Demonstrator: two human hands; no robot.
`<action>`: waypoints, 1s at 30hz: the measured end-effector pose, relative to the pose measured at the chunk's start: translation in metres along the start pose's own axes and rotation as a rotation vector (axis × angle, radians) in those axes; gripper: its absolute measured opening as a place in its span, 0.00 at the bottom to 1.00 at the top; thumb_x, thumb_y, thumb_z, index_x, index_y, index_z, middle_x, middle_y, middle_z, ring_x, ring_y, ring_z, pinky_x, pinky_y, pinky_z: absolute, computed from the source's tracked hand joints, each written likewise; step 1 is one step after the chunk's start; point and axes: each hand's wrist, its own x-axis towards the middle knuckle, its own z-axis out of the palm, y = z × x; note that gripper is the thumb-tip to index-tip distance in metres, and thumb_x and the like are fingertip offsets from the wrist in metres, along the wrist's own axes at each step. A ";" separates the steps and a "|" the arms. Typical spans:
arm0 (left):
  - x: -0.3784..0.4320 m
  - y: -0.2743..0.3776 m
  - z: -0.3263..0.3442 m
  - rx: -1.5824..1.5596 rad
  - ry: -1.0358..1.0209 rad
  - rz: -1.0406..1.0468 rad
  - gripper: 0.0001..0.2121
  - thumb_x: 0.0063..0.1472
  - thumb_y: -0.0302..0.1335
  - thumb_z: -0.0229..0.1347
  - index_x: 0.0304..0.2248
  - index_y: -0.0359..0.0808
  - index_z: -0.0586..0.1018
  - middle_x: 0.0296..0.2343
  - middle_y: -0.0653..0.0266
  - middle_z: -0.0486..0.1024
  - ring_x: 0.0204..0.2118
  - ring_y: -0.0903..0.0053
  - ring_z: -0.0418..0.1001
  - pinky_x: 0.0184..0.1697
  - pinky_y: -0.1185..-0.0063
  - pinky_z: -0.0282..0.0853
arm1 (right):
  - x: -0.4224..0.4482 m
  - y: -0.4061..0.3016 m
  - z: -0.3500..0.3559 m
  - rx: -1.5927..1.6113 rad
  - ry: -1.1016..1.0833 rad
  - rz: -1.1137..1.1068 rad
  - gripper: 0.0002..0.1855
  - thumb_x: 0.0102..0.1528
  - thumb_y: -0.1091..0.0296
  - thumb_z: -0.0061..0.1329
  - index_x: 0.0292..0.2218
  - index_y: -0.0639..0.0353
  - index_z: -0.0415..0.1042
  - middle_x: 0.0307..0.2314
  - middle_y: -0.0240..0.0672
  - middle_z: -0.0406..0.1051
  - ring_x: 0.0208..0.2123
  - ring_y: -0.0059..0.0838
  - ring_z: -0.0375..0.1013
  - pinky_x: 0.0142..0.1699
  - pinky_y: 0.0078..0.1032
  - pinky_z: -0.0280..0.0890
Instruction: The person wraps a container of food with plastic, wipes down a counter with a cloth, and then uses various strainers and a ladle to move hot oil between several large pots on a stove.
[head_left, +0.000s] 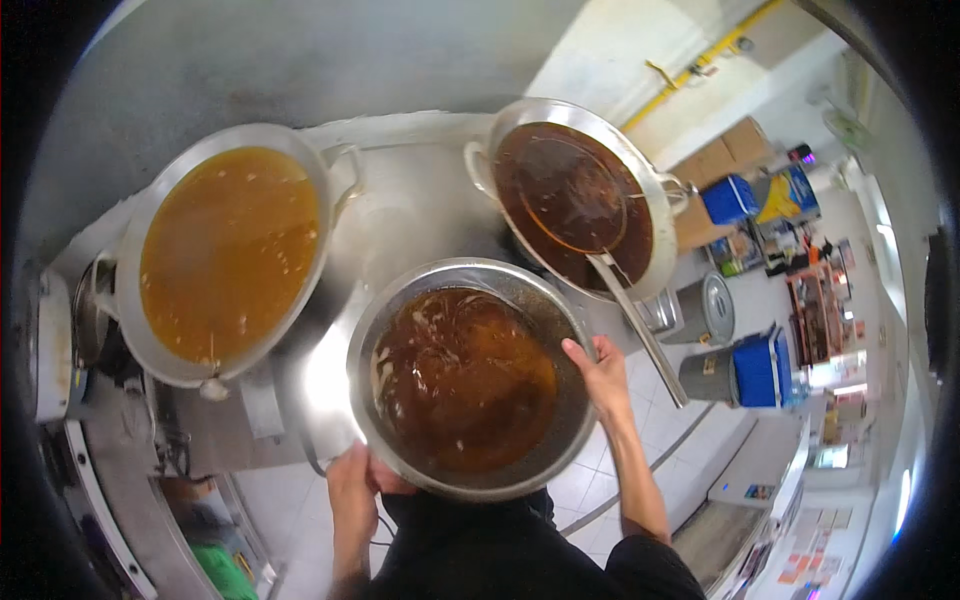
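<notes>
A wide steel bowl (465, 382) of dark brown liquid is held in front of my body. My right hand (604, 375) grips its right rim, thumb on top. At its lower left edge my left hand (364, 476) holds the rim, its fingers partly hidden beneath. Beyond the bowl on the right stands a metal wok (660, 247) of dark brown liquid, with a round long-handled strainer or ladle (637, 326) resting in it, its handle pointing toward me. On the left is a second two-handled wok (154, 360) with lighter, yellowish-brown liquid.
Both woks stand at a stainless steel counter (420, 180) against a grey wall. A yellow gas pipe (675, 82) runs along the wall at the upper right. Grey bins (709, 375), a blue cooler box (763, 367) and a white chest freezer (757, 457) stand to the right on the tiled floor.
</notes>
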 end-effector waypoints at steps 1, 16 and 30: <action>-0.018 0.025 0.013 -0.009 -0.092 0.001 0.21 0.72 0.38 0.43 0.31 0.26 0.76 0.23 0.55 0.77 0.24 0.70 0.77 0.27 0.75 0.73 | -0.007 -0.017 -0.015 0.005 0.030 0.000 0.15 0.54 0.60 0.63 0.32 0.62 0.74 0.25 0.25 0.73 0.28 0.16 0.66 0.36 0.19 0.61; 0.026 0.070 0.196 -0.239 -0.616 -0.089 0.18 0.72 0.36 0.45 0.37 0.24 0.73 0.26 0.49 0.78 0.27 0.60 0.81 0.32 0.69 0.80 | 0.058 -0.134 -0.199 -0.162 0.206 0.038 0.15 0.54 0.56 0.62 0.30 0.57 0.74 0.22 0.22 0.70 0.24 0.12 0.63 0.31 0.17 0.57; 0.111 0.038 0.390 -0.406 -0.706 -0.256 0.22 0.73 0.38 0.39 0.40 0.25 0.76 0.32 0.49 0.80 0.33 0.66 0.80 0.39 0.74 0.78 | 0.267 -0.111 -0.298 -0.238 0.205 -0.049 0.18 0.50 0.54 0.65 0.23 0.53 0.70 0.18 0.20 0.65 0.18 0.14 0.59 0.24 0.20 0.53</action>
